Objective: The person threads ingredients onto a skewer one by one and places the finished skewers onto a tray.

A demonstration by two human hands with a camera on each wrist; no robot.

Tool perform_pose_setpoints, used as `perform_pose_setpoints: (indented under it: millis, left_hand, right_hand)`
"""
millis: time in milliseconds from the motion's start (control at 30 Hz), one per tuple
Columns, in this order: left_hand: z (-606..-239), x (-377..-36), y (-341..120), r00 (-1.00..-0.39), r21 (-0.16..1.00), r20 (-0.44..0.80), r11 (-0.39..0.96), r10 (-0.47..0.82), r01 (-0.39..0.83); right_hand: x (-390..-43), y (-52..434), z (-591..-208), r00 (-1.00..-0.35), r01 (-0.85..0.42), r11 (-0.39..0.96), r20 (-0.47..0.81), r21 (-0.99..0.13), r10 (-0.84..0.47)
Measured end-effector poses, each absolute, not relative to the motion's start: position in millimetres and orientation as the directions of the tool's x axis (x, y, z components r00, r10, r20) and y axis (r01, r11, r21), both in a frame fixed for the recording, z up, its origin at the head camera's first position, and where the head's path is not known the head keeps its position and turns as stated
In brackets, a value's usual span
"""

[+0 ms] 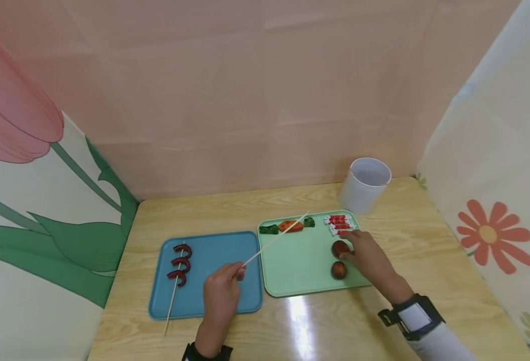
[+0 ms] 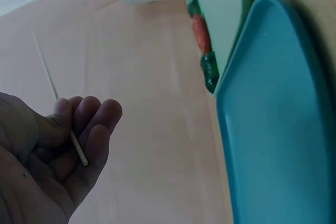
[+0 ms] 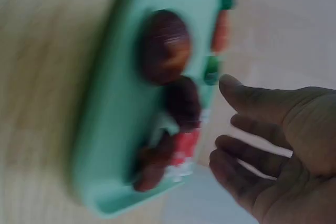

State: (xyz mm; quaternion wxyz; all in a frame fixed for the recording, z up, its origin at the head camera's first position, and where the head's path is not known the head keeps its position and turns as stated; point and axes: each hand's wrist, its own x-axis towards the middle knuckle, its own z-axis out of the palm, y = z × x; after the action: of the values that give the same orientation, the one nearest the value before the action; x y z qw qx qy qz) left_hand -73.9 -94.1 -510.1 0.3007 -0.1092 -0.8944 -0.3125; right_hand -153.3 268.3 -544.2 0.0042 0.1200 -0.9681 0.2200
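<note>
Left hand [image 1: 220,293], skewer [image 1: 276,239], white cup [image 1: 365,184] behind

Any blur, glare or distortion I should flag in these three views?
Head view: sharp, with a bright glare streak on the table near the green tray. Left wrist view: fairly clear, the left hand and skewer readable. Right wrist view: heavy motion blur smears the brown balls; the right hand is soft.
</note>
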Motion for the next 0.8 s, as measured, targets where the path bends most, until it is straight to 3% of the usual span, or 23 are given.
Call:
perform_pose_setpoints:
  millis: [233, 500, 700, 800]
  left_hand:
    - [-516.1, -68.1, -95.6, -0.864, 0.553, 0.503, 0.778, -0.025, 0.298]
    - [-517.2, -68.9, -95.2, -0.88, 0.574, 0.475, 0.768, -0.029, 0.285]
    - [-521.7, -69.6, -91.9, -0.885, 0.583, 0.466, 0.757, -0.016, 0.294]
    - [-522.9, -69.2, -90.0, -0.883, 0.586, 0.47, 0.753, -0.015, 0.299]
  right_hand:
    - [-161.3, 265.0, -572.3, -0.941, -0.339, 0.889, 0.086, -0.308, -0.328]
    - [-168.3, 260.0, -575.1, -0.921, -0.389, 0.889, 0.1, -0.242, -0.376]
    - [-177.6, 260.9, -566.2, -0.899, -0.438, 0.858, 0.114, -0.268, -0.423]
    - [-181.9, 260.9, -548.3, -0.921, -0.383, 0.822, 0.114, -0.421, -0.371]
